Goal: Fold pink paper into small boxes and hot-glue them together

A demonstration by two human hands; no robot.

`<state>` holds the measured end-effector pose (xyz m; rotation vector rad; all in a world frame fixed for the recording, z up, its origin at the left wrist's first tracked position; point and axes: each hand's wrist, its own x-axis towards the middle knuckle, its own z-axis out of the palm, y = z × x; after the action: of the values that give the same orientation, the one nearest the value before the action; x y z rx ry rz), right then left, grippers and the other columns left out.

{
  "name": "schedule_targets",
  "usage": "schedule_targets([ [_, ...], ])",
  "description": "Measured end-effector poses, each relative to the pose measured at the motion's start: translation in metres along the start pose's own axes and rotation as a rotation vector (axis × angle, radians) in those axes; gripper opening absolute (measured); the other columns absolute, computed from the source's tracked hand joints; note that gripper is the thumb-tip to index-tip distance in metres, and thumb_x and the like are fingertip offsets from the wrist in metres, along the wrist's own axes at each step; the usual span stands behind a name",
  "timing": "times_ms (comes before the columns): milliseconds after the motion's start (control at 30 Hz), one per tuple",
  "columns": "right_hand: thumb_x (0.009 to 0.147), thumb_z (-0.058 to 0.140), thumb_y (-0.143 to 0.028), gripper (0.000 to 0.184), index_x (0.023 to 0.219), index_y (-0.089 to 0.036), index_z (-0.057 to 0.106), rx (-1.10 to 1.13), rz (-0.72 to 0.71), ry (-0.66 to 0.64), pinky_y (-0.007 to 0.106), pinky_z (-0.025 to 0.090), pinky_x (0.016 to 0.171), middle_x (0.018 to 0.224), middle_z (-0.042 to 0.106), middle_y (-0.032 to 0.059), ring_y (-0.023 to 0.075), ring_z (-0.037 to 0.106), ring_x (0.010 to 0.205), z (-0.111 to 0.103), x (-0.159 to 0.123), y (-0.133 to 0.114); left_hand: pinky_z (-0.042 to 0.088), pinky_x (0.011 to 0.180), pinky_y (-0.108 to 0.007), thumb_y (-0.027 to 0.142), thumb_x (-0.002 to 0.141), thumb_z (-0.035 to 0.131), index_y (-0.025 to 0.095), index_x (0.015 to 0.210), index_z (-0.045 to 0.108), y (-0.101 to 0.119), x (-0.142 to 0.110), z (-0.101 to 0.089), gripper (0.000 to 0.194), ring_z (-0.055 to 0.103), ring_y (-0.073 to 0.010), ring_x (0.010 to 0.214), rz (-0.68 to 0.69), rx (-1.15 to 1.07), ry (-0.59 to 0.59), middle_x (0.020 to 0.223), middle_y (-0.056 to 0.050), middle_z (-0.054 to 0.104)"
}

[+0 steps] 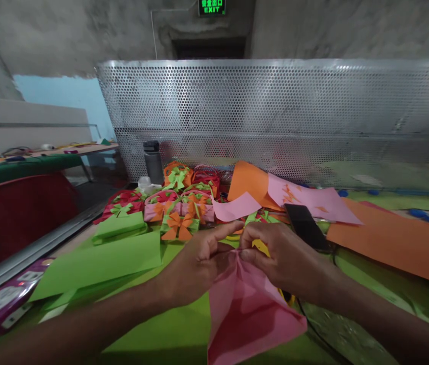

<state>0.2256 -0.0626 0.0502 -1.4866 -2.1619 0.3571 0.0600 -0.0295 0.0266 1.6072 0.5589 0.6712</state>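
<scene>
A folded piece of pink paper (pixel 250 309), creased and open toward me like a small bag or box, hangs between both hands. My left hand (pixel 206 256) pinches its far end, with the index finger stretched toward the other hand. My right hand (pixel 275 253) grips the same gathered end with bent fingers, thumb pressed on the paper. Partly hidden behind the right hand is something yellow (pixel 262 247). Just beyond the hands stand small paper gift bags with bows, among them a green one with an orange bow (pixel 179 226).
Green paper sheets (pixel 100 263) lie to the left, orange sheets (pixel 392 243) to the right. A black phone (pixel 305 225) rests by a pink sheet (pixel 309 197). Behind are a dark bottle (pixel 154 165) and a perforated metal panel (pixel 275 111). A purple pack (pixel 5 299) sits at the left edge.
</scene>
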Motion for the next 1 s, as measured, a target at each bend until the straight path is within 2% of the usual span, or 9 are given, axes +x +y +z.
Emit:
schedule_targets([
  [233,0.075,0.051,-0.016,0.01,0.065,-0.018,0.048,-0.062,-0.002,0.039,0.024,0.025,0.052,0.063,0.056,-0.001,0.011,0.045,0.058,0.005,-0.002,0.002,0.043,0.053,-0.023,0.023,0.078,0.054,0.023,0.128,0.041,0.002,0.0,0.002,0.052,0.06,-0.0152,0.065,-0.03,-0.036,-0.004,0.077,-0.004,0.066],
  [367,0.076,0.05,-0.016,0.008,0.068,-0.018,0.049,-0.078,-0.009,0.063,0.024,0.023,0.052,0.064,0.056,-0.0007,0.0112,0.045,0.058,0.009,-0.001,0.003,0.04,0.053,-0.022,0.024,0.076,0.056,0.021,0.123,0.046,0.003,0.0,0.002,0.048,0.056,-0.0123,0.059,-0.064,-0.074,0.004,0.077,-0.004,0.065],
  [467,0.076,0.049,-0.017,0.009,0.067,-0.018,0.048,-0.103,-0.005,0.075,0.024,0.022,0.051,0.064,0.055,-0.0005,0.0114,0.045,0.057,0.012,-0.001,0.003,0.035,0.05,-0.02,0.027,0.075,0.058,0.018,0.113,0.053,0.005,0.001,0.003,0.04,0.049,-0.0088,0.053,-0.09,-0.084,0.009,0.073,-0.002,0.062],
  [567,0.078,0.049,-0.018,0.012,0.065,-0.018,0.047,-0.18,-0.001,0.078,0.025,0.023,0.051,0.062,0.054,0.0002,0.0117,0.043,0.056,0.013,-0.001,0.001,0.031,0.05,-0.018,0.032,0.073,0.062,0.014,0.096,0.059,0.006,0.003,0.003,0.03,0.044,-0.0071,0.054,-0.114,-0.071,0.017,0.071,-0.001,0.059],
  [733,0.08,0.048,-0.018,0.011,0.069,-0.016,0.05,-0.281,-0.051,0.078,0.027,0.027,0.057,0.067,0.056,0.0041,0.015,0.045,0.062,0.014,-0.001,-0.003,0.023,0.046,-0.019,0.038,0.071,0.062,0.011,0.073,0.057,0.0,0.003,0.0,0.028,0.033,-0.0056,0.05,-0.159,0.037,0.059,0.06,0.003,0.049],
  [867,0.08,0.048,-0.017,0.012,0.068,-0.016,0.05,-0.326,-0.083,0.086,0.029,0.026,0.058,0.065,0.055,0.0034,0.0156,0.043,0.062,0.015,-0.001,-0.005,0.02,0.043,-0.019,0.035,0.072,0.06,0.012,0.065,0.054,-0.007,0.003,-0.003,0.024,0.029,-0.005,0.047,-0.174,0.135,0.084,0.053,0.006,0.042],
  [1000,0.077,0.051,-0.015,0.005,0.072,-0.016,0.052,-0.24,-0.07,0.118,0.028,0.027,0.057,0.066,0.055,0.0023,0.0153,0.044,0.063,0.016,-0.002,-0.002,0.021,0.043,-0.019,0.031,0.073,0.057,0.013,0.063,0.054,-0.008,0.003,-0.004,0.021,0.029,-0.0048,0.046,-0.153,0.159,0.109,0.053,0.006,0.042],
])
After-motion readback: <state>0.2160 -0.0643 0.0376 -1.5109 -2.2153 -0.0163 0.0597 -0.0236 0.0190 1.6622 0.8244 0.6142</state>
